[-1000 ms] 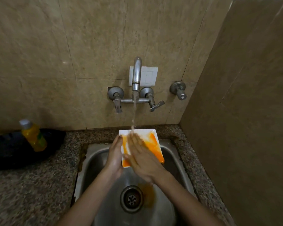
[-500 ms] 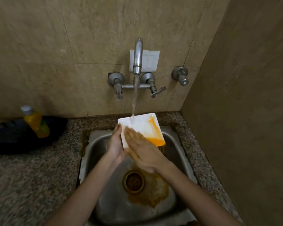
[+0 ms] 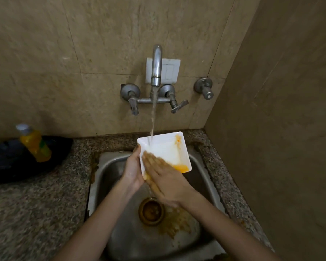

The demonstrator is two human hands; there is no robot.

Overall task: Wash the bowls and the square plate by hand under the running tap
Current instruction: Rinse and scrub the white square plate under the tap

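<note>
While the water [image 3: 153, 117] falls from the tap [image 3: 156, 66], I hold the square plate [image 3: 166, 149] tilted over the sink [image 3: 105, 166], up at its 12 o'clock side, so the water hits the plate's 11 o'clock corner and runs down across it. My left hand [image 3: 133, 170] grips the plate's 9 o'clock edge so it does not wobble. My right hand [image 3: 164, 178] lies flat on it, fingers straight, to rub the mess off. Orange sauce [image 3: 182, 168] sits at the plate's 5 o'clock corner, the low one. A yellow bottle [image 3: 34, 143] stands on the desk [image 3: 36, 204] at 9 o'clock. I see no bowls.
</note>
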